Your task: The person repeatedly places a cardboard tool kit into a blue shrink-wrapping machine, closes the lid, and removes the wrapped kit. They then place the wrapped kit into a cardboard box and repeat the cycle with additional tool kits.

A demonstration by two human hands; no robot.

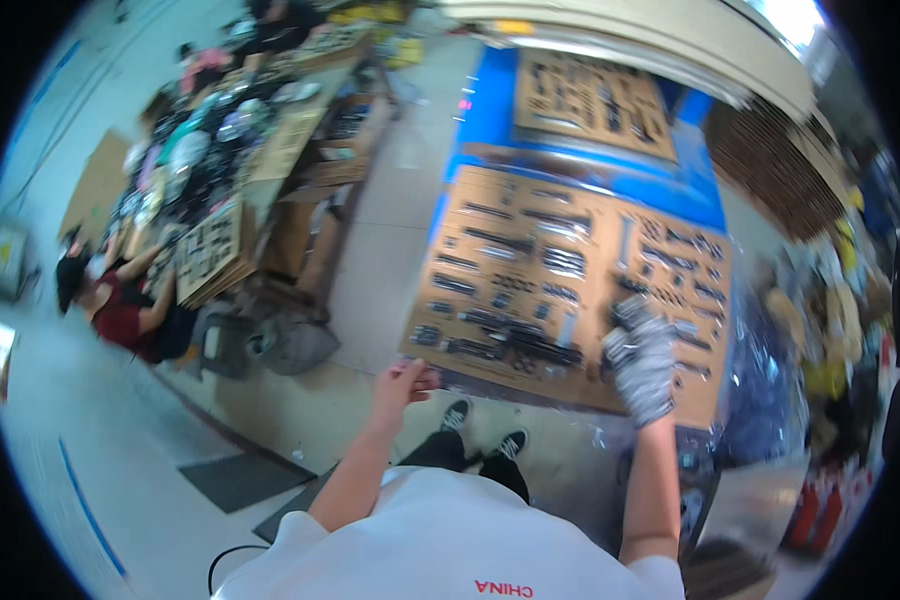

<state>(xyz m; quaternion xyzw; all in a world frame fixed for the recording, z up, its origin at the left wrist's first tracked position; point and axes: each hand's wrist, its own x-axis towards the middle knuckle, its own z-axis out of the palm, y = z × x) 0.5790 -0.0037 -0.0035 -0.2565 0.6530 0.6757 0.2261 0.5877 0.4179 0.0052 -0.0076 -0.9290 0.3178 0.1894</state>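
Note:
A large brown cardboard sheet (590, 270) lies in front of me with rows of dark metal-looking parts on it. My left hand (407, 382), bare, is at the sheet's near left corner with fingers curled together. What it pinches is too small to make out. My right hand (640, 355) wears a grey-and-white striped glove and hangs over the sheet's right half. Motion smears its fingers, and dark parts (630, 288) lie just beyond them. Left of it is a cluster of long black parts (525, 335).
Beyond lies a second cardboard sheet of parts (595, 100) on a blue surface (490, 110). Clear plastic film (760, 370) bunches at the right, near red bottle-like objects (815, 515). A person in dark red (130, 310) sits by a cluttered table (300, 180) at left.

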